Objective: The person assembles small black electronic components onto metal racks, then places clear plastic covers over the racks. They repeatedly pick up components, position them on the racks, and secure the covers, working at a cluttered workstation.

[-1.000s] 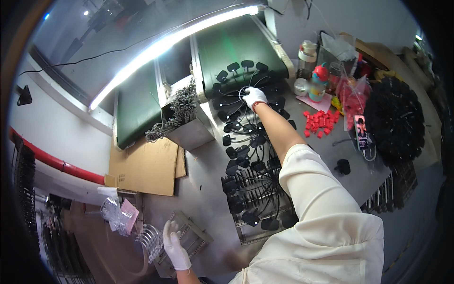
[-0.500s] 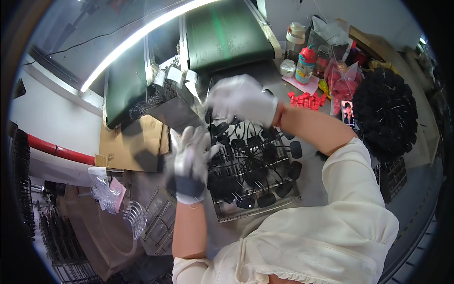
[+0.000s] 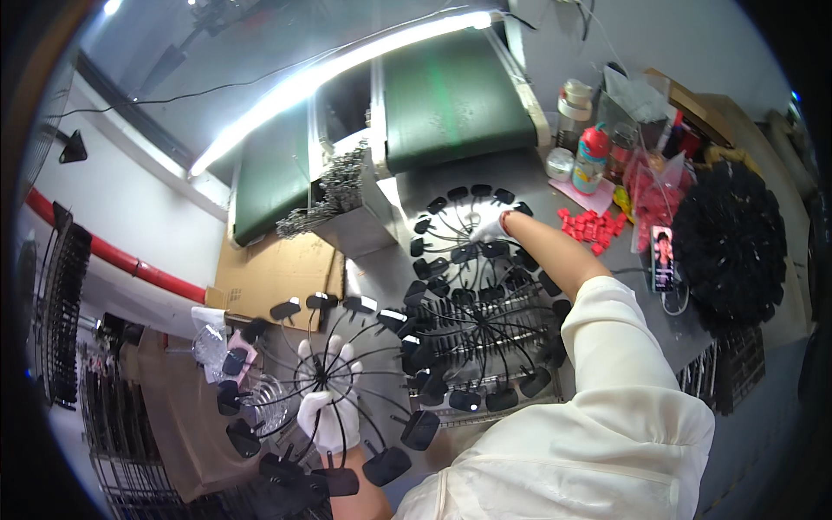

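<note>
Held cluster (image 3: 319, 378): near left; your left hand (image 3: 332, 419) holds its corded hub.
Far cluster (image 3: 465, 252): your right hand (image 3: 490, 229) at its centre; can't tell if fingers grip.
Metal box (image 3: 362, 227): far left, crammed with thin metal pieces (image 3: 344, 180).

A bright tube light (image 3: 299, 85) slants across the upper part of the room; above it spreads a dark, glassy pane (image 3: 208, 52); below it sit two green belts, the wider belt (image 3: 459, 108) under its right half, the narrower belt (image 3: 273, 186) under its left; a pale wall (image 3: 620, 33) rises to its right; a white wall (image 3: 156, 212) stands to its lower left, with a red pipe (image 3: 143, 277) running along; a grey metal table (image 3: 368, 282) spreads below it; grey floor (image 3: 758, 399) shows far to its lower right.
</note>
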The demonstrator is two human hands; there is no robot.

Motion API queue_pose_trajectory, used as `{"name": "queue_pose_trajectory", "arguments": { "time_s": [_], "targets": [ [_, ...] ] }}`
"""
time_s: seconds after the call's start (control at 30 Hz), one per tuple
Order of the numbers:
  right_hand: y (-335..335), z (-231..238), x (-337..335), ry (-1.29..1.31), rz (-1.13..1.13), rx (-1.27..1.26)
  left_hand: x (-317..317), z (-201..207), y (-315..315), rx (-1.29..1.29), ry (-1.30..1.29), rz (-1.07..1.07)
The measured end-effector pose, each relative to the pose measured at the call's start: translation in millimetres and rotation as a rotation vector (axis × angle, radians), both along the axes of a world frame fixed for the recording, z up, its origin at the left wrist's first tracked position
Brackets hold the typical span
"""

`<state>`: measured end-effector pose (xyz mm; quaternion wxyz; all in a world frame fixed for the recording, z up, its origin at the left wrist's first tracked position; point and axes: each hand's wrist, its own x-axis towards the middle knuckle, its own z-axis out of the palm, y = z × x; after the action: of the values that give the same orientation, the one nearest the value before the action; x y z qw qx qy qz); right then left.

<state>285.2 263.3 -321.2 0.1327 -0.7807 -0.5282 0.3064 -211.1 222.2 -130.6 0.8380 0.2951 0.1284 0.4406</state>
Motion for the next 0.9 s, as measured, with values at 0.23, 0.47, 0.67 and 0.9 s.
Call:
{"name": "queue_pose_trajectory", "arguments": {
  "time_s": [0.23,0.47,0.67,0.9],
  "targets": [
    [-13,39,-34,-0.407,0.182,0.226,-47,-6,-9,0.151,0.108,0.212],
    [-92,216,-85,0.225,-0.475,1.369,-17,7,3,0.393,0.228,0.402],
    [-180,266,-274,1.153,-0.254,0.877,37,11,-2,0.227,-0.024,-0.005],
    [-195,248,-377,0.990,-0.335,0.971,9,26,-51,0.692,0.183,-0.297]
  ]
}}
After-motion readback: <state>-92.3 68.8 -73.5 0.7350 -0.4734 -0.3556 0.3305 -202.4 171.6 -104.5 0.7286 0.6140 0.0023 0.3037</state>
